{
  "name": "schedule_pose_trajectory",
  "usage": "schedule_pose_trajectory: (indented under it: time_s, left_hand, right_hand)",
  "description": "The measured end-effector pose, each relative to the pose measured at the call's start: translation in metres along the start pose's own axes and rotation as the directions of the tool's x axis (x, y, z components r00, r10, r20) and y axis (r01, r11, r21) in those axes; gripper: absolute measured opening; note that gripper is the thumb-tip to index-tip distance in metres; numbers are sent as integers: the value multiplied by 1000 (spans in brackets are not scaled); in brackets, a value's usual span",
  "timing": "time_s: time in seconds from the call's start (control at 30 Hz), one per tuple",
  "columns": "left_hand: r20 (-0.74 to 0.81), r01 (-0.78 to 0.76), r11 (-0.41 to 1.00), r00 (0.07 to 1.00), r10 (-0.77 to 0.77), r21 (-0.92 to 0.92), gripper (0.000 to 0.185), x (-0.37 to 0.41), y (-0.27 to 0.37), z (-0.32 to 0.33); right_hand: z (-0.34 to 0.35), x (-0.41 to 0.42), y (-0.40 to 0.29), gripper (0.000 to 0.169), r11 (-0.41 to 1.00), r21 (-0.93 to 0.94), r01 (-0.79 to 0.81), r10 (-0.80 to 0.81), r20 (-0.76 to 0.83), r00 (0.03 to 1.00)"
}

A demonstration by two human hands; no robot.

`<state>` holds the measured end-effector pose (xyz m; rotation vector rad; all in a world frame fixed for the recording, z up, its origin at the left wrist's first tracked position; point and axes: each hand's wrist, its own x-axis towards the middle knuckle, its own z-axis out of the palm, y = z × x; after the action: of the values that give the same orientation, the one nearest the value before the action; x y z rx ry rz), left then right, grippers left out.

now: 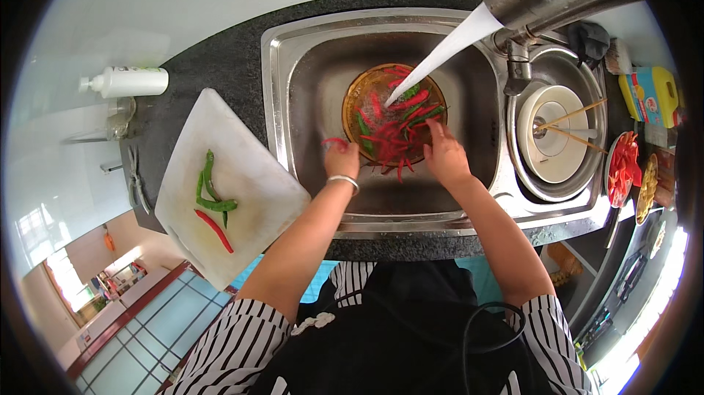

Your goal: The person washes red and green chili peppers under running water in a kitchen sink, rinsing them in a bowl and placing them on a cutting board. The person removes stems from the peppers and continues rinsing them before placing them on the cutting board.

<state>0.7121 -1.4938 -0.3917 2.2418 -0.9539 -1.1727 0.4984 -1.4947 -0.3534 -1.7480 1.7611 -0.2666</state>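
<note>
An amber glass bowl (pixel 348 114) stands in the stainless-steel sink basin (pixel 467 65), filled with red chili peppers (pixel 393 136) and some green chili peppers (pixel 363 130). Water pours into it from the faucet (pixel 511 5). At the bowl's lower left, my left hand (pixel 342 161), with a bangle on its wrist, is closed around a red chili pepper (pixel 334 141). My right hand (pixel 446 153) is at the bowl's lower right, fingertips at the peppers; whether it grips one cannot be told. On a white cutting board (pixel 264 175) lie several green peppers (pixel 208 172) and one red pepper (pixel 214 230).
Nested bowls (pixel 577 153) with chopsticks sit in the smaller basin at right. Beyond are a yellow container (pixel 665 97), a plate of cut red peppers (pixel 623 169) and another dish (pixel 647 189). A white pump bottle (pixel 137 81) and pliers (pixel 136 180) lie at left.
</note>
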Motion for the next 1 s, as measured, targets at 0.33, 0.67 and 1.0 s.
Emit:
schedule_pose_trajectory:
  time_s: [0.33, 0.67, 1.0]
  left_hand:
    - [243, -671, 667, 740, 627, 325, 101, 8, 46, 52]
    - [370, -606, 667, 794, 482, 433, 64, 29, 38, 61]
    - [-13, -708, 590, 636, 771, 388, 24, 78, 90, 11]
  right_hand:
    - [44, 50, -7, 80, 964, 263, 44, 1, -167, 986]
    - [59, 61, -4, 62, 996, 80, 47, -38, -121, 992]
    - [2, 48, 7, 39, 994, 65, 88, -65, -303, 951]
